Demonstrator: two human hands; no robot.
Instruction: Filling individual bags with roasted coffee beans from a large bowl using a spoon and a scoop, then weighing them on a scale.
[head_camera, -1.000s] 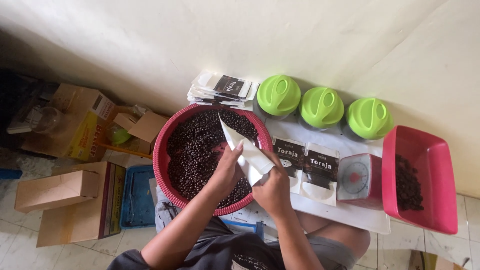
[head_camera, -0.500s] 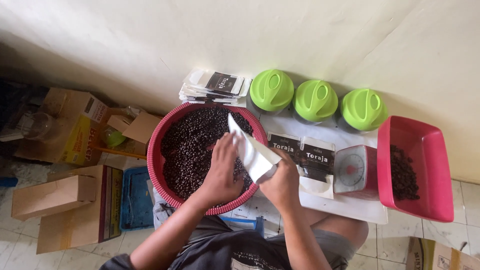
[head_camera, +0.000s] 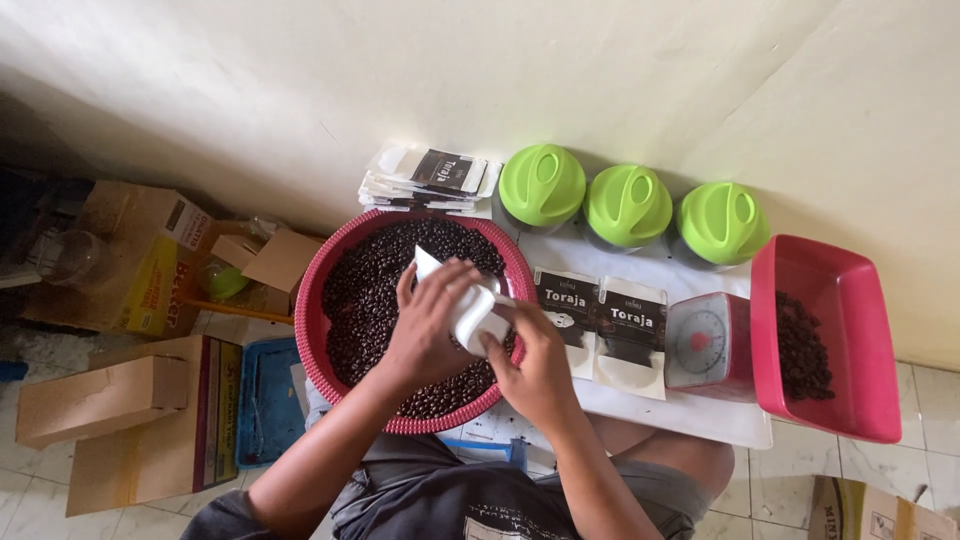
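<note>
While poised over the round red basket (head_camera: 318, 330) of dark coffee beans (head_camera: 365, 290), held between both hands: a white pouch (head_camera: 470, 305), long axis slanting from its upper-left corner down toward the right, above the basket's right half. Left hand (head_camera: 425, 325) over the pouch from the left, fingers curled together across its face; right hand (head_camera: 535, 365) below and to the right, fingers pinched on the lower end. Both equally near, each touching it. Whether the pouch mouth stands open, impossible to tell. Just right of the hands, flat on a white board (head_camera: 700, 420): two filled pouches (head_camera: 600, 325), black upper label panels, white lower parts, side by side and touching. Beyond the basket by the wall, a fanned stack of empty pouches (head_camera: 425, 175), white with a black label on top. Along the wall, three jars with lime-green lids (head_camera: 630, 205) in a row. Further right, a small red kitchen scale (head_camera: 705, 345) with a white dial, then a red rectangular tub (head_camera: 850, 400) holding some beans. At left, brown and yellow cardboard boxes (head_camera: 110, 400) on the tile floor.
</note>
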